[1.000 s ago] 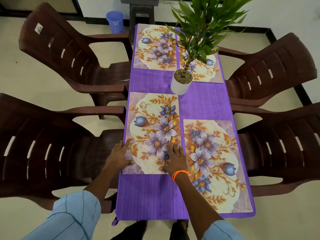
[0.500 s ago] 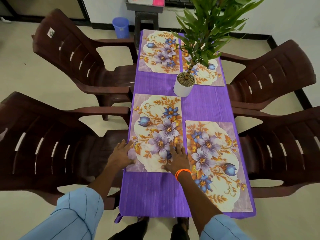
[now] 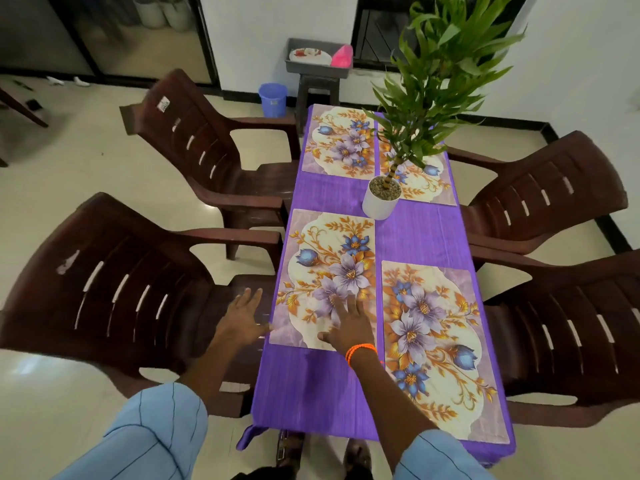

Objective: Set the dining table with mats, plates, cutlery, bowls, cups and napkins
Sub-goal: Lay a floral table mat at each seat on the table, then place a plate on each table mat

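My right hand (image 3: 348, 327) lies flat, fingers spread, on the near-left mat (image 3: 329, 271) on the table (image 3: 311, 389). Left hand (image 3: 242, 318) open w/ fingers spread, just off the mat's left edge, no grip on anything.

My sleeves (image 3: 149, 434) are light blue with thin dark stripes, and an orange beaded band (image 3: 360, 351) circles my right wrist.
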